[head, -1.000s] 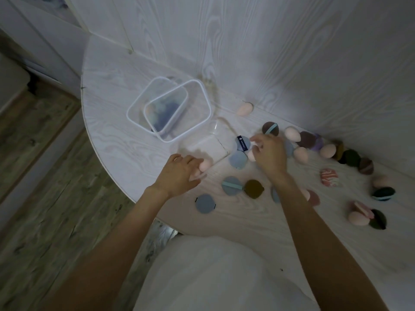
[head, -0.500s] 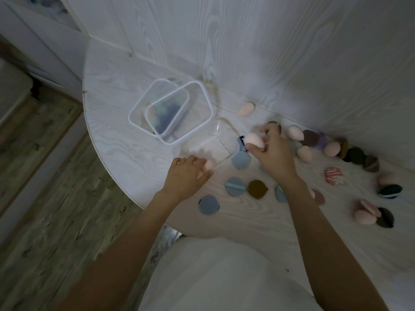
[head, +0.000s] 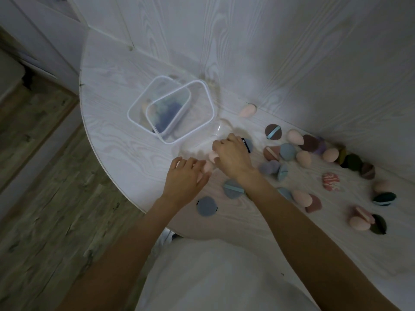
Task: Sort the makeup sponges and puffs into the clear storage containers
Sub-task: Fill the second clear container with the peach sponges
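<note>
My right hand [head: 232,154] is curled over a pink egg sponge [head: 213,155], holding it above a small clear container [head: 222,125] whose walls barely show. Just left of it, my left hand [head: 185,179] grips another pink sponge [head: 206,168] at the container's near edge. Behind stands a white-rimmed clear box [head: 135,106] with blue and pale puffs inside, and a second white-rimmed piece [head: 208,95] leans over it. Several sponges and puffs lie loose on the right of the table: a blue puff [head: 206,206], a brown puff with a blue strap [head: 272,131], a pink sponge [head: 247,110].
The round white table [head: 112,140] stands against a white wood-grain wall [head: 292,52]. Its curved edge drops to a wooden floor [head: 45,198] on the left. More dark and pink puffs [head: 379,224] lie along the far right near the wall.
My right hand lifted a pink sponge from the pile and carried it left, down over the small clear container. My left hand stayed at the container's near edge with its sponge.
</note>
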A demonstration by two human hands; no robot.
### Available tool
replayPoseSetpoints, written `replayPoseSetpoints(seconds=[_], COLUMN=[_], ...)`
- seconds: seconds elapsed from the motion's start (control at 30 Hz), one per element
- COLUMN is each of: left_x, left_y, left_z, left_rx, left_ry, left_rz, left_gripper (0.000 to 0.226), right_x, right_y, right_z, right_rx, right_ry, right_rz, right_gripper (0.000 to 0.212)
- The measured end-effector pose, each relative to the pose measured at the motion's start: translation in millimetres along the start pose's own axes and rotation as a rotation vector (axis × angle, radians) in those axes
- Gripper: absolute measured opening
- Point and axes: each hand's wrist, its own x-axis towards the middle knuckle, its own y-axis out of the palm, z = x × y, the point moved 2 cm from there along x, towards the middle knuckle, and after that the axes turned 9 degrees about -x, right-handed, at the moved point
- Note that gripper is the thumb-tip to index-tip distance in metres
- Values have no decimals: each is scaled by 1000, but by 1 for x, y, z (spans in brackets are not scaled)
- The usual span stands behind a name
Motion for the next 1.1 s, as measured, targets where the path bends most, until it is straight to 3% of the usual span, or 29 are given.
replayPoseSetpoints(seconds=[0.67, 0.87, 0.97, 1.1], left_x=[3, 19, 27, 33], left_y=[-7, -6, -3, 3], left_z=[-3, -12, -19, -21], left_rx=[-121, -288, -276, -274], left_ry=[-22, -64, -151, -208], left_rz=[14, 54, 61, 116], left_gripper=[49, 54, 60, 62], right_x=[-9, -6, 4, 40], right_y=[10, -8, -4, 11], right_z=[-12, -49, -87, -116], right_rx=[148, 370, 399, 239], right_ry=[80, 179, 287, 185], right_rz=[-128, -323, -299, -201], right_gripper=[31, 17, 24, 48])
